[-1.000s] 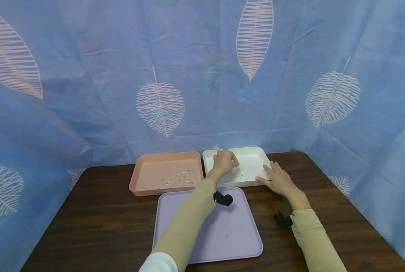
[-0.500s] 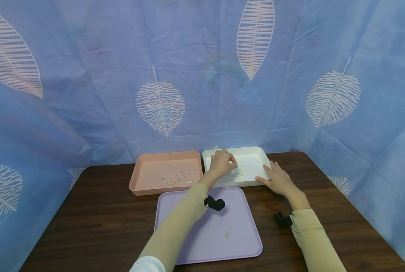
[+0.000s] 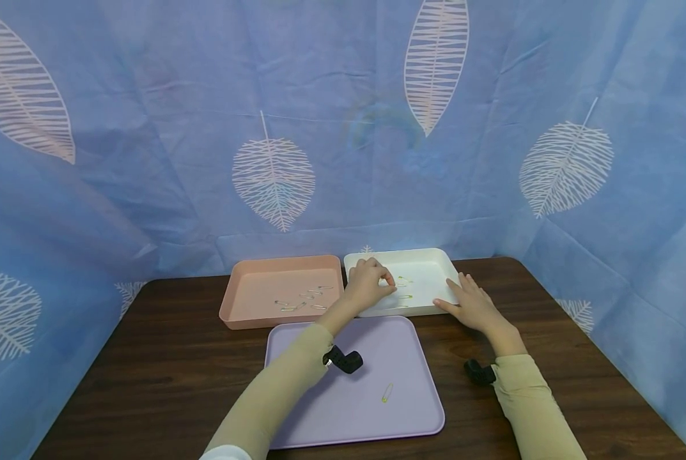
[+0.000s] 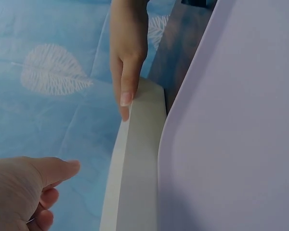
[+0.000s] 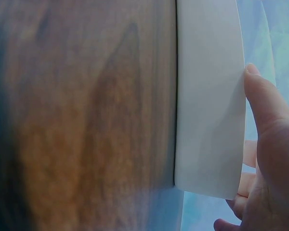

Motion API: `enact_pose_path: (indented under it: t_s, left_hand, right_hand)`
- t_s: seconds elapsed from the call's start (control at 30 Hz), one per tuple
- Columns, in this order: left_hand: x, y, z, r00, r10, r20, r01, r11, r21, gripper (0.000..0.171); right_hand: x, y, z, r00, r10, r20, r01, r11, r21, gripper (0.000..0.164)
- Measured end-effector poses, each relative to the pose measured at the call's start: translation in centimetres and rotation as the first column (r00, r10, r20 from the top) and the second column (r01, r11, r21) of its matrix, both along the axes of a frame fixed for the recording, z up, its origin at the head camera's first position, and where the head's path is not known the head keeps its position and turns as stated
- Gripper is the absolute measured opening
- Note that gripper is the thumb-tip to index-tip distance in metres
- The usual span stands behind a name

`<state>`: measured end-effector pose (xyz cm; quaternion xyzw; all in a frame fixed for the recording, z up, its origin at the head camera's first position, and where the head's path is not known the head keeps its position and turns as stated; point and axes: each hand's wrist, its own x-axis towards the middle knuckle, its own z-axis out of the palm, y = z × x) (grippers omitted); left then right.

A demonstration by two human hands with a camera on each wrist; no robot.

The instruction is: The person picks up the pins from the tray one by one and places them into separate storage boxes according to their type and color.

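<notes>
My left hand (image 3: 367, 285) is over the left part of the white tray (image 3: 429, 259), its thumb and index finger pinched together. In the left wrist view a thin shiny bit of a safety pin (image 4: 31, 221) shows among the curled fingers; most of it is hidden. Several yellow-ended safety pins (image 3: 405, 296) lie in the white tray, right of this hand. My right hand (image 3: 475, 305) rests at the tray's front right corner, fingers spread; the right wrist view shows its thumb on the rim.
A peach tray (image 3: 262, 278) with several silvery safety pins (image 3: 311, 295) stands left of the white one. In front lies a purple tray (image 3: 417, 409) bearing one yellow-ended safety pin. All stand on a dark wooden table (image 3: 147, 370), with a blue leaf-print cloth behind.
My left hand has shifted slightly left and toward me within the white tray, its forearm swinging left and uncovering more of the purple tray. The right hand has stayed at the corner.
</notes>
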<state>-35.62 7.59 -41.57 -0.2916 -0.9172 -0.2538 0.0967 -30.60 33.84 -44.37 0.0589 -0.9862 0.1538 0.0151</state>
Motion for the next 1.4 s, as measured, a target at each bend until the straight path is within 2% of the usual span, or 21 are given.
enact_pose_path:
  t_s: [0.37, 0.57, 0.8, 0.97, 1.1, 1.2, 1.4]
  left_hand:
    - [1.9, -2.2, -0.2, 0.997, -0.063, -0.051, 0.064, 0.998, 0.011, 0.009]
    - [3.2, -3.3, -0.3, 0.993, -0.109, -0.052, 0.11, 0.994, 0.026, 0.007]
    - [4.7, -4.1, -0.5, 0.987, -0.142, -0.078, 0.142, 0.99, -0.015, 0.004]
    - [5.9, -4.3, -0.8, 0.975, -0.204, -0.092, 0.201, 0.979, -0.044, 0.005]
    - [6.9, -4.1, -1.1, 0.959, -0.261, -0.112, 0.252, 0.964, -0.084, 0.007]
    - [7.6, -4.0, -1.3, 0.943, -0.313, -0.115, 0.296, 0.945, -0.141, 0.008]
    - [8.9, -4.0, -1.4, 0.892, -0.446, -0.07, 0.416, 0.872, -0.257, 0.01]
  right_hand:
    - [0.3, -0.2, 0.2, 1.0, 0.0, -0.003, 0.0, 1.0, -0.006, 0.083]
    - [0.2, -0.2, 0.2, 1.0, 0.001, 0.002, -0.001, 1.0, -0.011, 0.083]
    - [0.1, -0.2, 0.1, 1.0, 0.002, 0.004, -0.002, 1.0, -0.014, 0.083]
    - [0.1, -0.2, 0.2, 1.0, 0.003, 0.004, -0.003, 1.0, -0.015, 0.083]
    - [0.2, -0.2, 0.2, 1.0, 0.002, 0.003, -0.002, 1.0, -0.014, 0.083]
    - [0.2, -0.2, 0.1, 1.0, 0.002, 0.003, -0.002, 1.0, -0.012, 0.083]
    - [0.1, -0.1, -0.1, 1.0, 0.004, 0.008, -0.004, 1.0, -0.017, 0.084]
